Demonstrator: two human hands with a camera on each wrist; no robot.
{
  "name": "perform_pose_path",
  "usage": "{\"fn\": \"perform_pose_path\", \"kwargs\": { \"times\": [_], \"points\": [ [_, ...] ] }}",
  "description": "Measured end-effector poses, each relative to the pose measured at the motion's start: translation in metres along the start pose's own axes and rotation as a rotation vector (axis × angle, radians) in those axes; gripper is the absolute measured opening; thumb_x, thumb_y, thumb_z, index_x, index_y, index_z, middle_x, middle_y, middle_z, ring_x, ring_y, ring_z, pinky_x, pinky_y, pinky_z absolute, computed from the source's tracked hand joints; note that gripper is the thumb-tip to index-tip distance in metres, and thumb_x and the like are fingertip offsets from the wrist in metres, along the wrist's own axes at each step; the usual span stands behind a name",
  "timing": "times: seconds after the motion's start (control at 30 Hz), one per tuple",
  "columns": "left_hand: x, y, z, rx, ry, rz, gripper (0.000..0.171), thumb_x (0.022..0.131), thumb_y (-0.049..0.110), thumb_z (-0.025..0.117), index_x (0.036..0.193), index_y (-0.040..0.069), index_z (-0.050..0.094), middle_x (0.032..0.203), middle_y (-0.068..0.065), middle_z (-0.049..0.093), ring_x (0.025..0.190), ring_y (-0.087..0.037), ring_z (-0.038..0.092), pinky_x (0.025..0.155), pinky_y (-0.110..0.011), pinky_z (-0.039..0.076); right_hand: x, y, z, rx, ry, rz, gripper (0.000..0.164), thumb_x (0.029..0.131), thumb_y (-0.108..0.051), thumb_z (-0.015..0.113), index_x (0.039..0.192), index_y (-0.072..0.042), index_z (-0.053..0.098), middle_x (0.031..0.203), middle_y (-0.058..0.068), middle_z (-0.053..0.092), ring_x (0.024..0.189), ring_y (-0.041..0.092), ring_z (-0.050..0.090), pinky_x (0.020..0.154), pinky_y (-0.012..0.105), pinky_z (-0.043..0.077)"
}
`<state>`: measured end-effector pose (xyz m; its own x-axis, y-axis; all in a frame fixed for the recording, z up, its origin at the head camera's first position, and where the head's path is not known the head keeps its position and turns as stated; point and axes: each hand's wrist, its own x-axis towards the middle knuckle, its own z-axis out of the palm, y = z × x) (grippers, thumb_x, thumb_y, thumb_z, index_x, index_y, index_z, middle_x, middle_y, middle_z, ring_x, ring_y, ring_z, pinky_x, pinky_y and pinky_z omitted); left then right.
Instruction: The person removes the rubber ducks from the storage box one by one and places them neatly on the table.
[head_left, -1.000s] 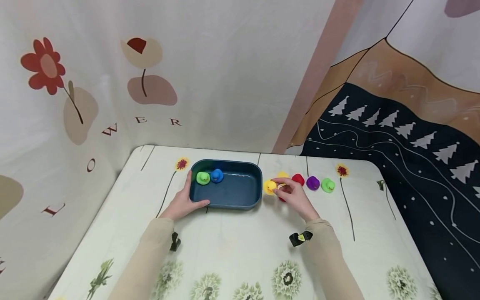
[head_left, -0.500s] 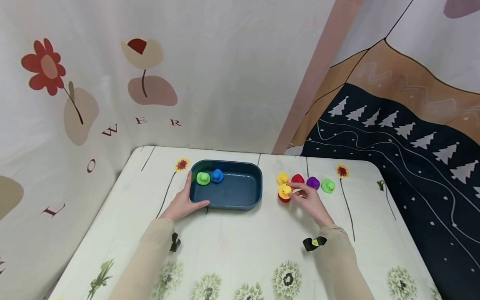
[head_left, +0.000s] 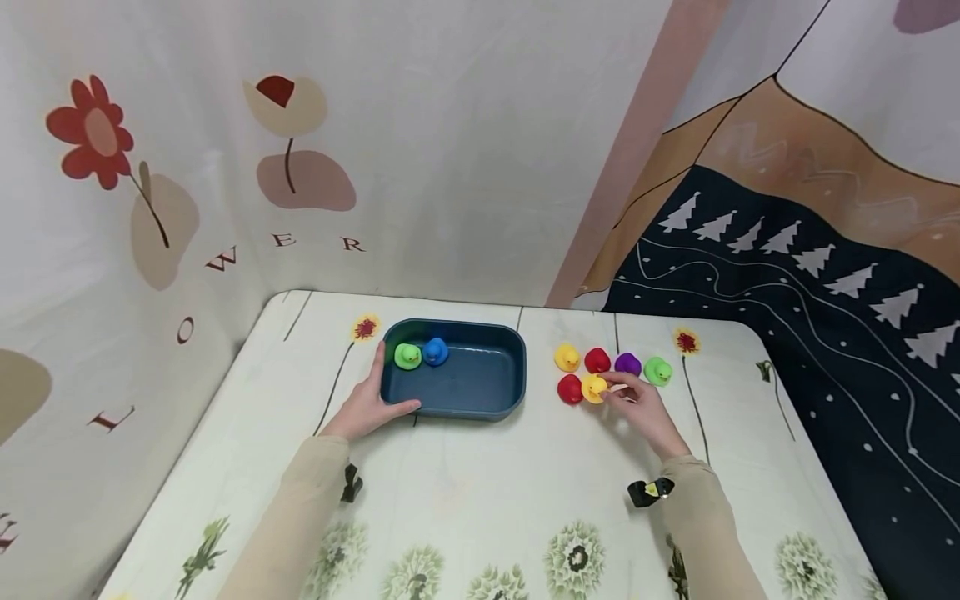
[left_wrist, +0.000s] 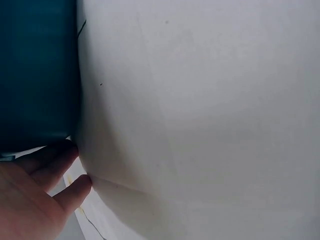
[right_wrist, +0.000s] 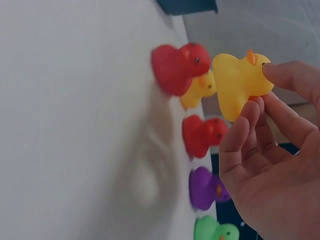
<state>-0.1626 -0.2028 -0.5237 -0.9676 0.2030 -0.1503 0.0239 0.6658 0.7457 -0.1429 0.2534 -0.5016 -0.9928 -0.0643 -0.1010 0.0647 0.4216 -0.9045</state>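
My right hand (head_left: 639,412) pinches a yellow rubber duck (head_left: 594,388) between thumb and fingers, just right of a red duck (head_left: 570,389). In the right wrist view the held yellow duck (right_wrist: 235,85) appears raised off the tabletop. My left hand (head_left: 366,403) touches the near left corner of a dark blue tray (head_left: 480,414), its thumb along the front side and fingers along the left side. A green duck (head_left: 407,357) and a blue duck (head_left: 435,352) sit inside the tray's left part. The left wrist view shows the tray's wall (left_wrist: 37,75) beside the fingers.
Behind the front red duck stands a row: a yellow duck (head_left: 567,357), a red duck (head_left: 597,360), a purple duck (head_left: 627,364) and a green duck (head_left: 658,371). A flower-printed cloth (head_left: 480,492) covers the table; hanging fabric (head_left: 465,167) borders its back.
My right hand has carried the yellow duck rightward, from beside the tray, past the front red duck, to that duck's right. The left hand and tray have stayed put.
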Motion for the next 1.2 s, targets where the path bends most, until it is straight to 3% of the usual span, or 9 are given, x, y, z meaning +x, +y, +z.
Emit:
{"fn": "perform_pose_path", "kwargs": {
  "times": [0.07, 0.33, 0.53, 0.97, 1.2],
  "points": [
    [0.0, 0.0, 0.0, 0.0, -0.001, 0.002, 0.12, 0.081, 0.048, 0.074, 0.153, 0.022, -0.019, 0.151, -0.033, 0.02, 0.13, -0.05, 0.036, 0.102, -0.061, 0.033, -0.003, -0.005, -0.004, -0.003, -0.018, -0.002, 0.037, 0.093, -0.009, 0.064, 0.127, 0.004, 0.058, 0.122, 0.019, 0.055, 0.092, 0.021, 0.053, 0.074, 0.027, 0.047],
    [0.001, -0.001, 0.0, 0.006, -0.001, 0.003, 0.12, 0.082, 0.05, 0.073, 0.153, 0.02, -0.019, 0.151, -0.033, 0.019, 0.13, -0.05, 0.035, 0.102, -0.061, 0.032, 0.01, 0.022, -0.016, -0.008, -0.113, 0.0, 0.039, 0.094, -0.008, 0.062, 0.13, 0.005, 0.054, 0.112, 0.02, 0.06, 0.087, 0.028, 0.059, 0.073, 0.035, 0.052],
    [0.001, 0.0, 0.0, 0.006, 0.003, -0.001, 0.12, 0.082, 0.046, 0.074, 0.152, 0.021, -0.019, 0.152, -0.033, 0.019, 0.131, -0.05, 0.035, 0.102, -0.061, 0.032, 0.019, 0.031, -0.019, -0.054, -0.161, 0.025, 0.038, 0.095, -0.008, 0.061, 0.13, 0.003, 0.055, 0.114, 0.019, 0.06, 0.087, 0.024, 0.059, 0.07, 0.03, 0.051],
    [0.0, 0.001, -0.001, 0.013, 0.003, -0.001, 0.119, 0.083, 0.047, 0.073, 0.153, 0.019, -0.019, 0.151, -0.034, 0.019, 0.13, -0.05, 0.035, 0.103, -0.06, 0.032, 0.023, 0.04, -0.012, -0.117, -0.116, -0.006, 0.039, 0.09, -0.014, 0.07, 0.124, 0.002, 0.059, 0.109, 0.015, 0.057, 0.087, 0.024, 0.051, 0.064, 0.025, 0.048],
    [-0.001, 0.002, 0.0, 0.005, -0.004, -0.009, 0.119, 0.083, 0.046, 0.074, 0.153, 0.021, -0.019, 0.151, -0.034, 0.02, 0.13, -0.05, 0.036, 0.103, -0.06, 0.032, 0.023, 0.037, -0.016, -0.124, -0.136, 0.003, 0.035, 0.09, -0.007, 0.067, 0.124, 0.001, 0.06, 0.105, 0.015, 0.054, 0.086, 0.026, 0.051, 0.063, 0.025, 0.049]
  ]
}}
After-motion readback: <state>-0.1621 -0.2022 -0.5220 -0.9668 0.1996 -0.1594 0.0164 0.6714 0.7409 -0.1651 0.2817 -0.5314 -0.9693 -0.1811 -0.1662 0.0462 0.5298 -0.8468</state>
